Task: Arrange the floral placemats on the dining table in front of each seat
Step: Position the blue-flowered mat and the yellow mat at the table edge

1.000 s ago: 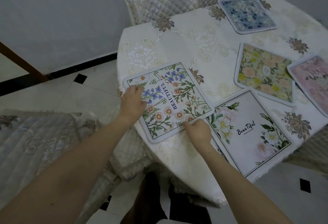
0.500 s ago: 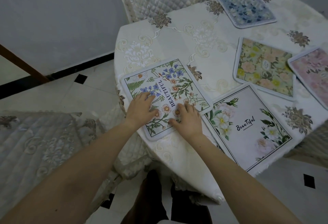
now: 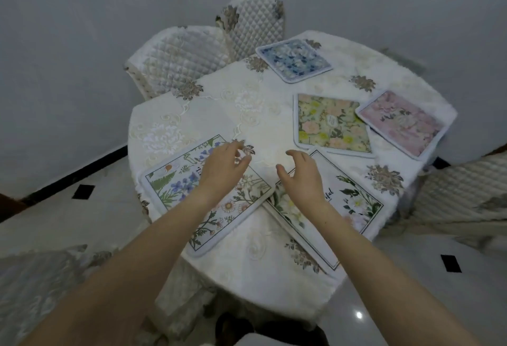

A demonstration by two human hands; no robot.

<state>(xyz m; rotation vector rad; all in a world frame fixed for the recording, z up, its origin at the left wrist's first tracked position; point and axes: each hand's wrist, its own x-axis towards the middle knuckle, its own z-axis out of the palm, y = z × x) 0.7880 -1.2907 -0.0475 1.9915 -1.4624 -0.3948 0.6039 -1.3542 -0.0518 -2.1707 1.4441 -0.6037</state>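
Several floral placemats lie on a round table [image 3: 192,109] with a cream tablecloth. A wildflower mat [image 3: 175,189] lies at the near left edge, with my left hand [image 3: 222,167] hovering open above its far part. Beside it lies a white "Beautiful" mat [image 3: 354,200]; my right hand [image 3: 301,175] hangs over its left part, fingers spread, holding nothing. A yellow-green mat [image 3: 329,126] sits mid-table, and a pink mat [image 3: 400,123] overlaps its right corner. At the far edge lies a blue mat [image 3: 293,63].
Quilted chairs stand at the far left [image 3: 175,63], the far side [image 3: 255,24] and the right [image 3: 461,189]. Another covered seat [image 3: 41,285] is near left. White tiled floor with black insets surrounds the table, and a wall runs close behind.
Both hands have lifted off the wildflower mat and moved toward the table's middle, fingers spread. The camera has pulled back and up, so more of the table and chairs shows.
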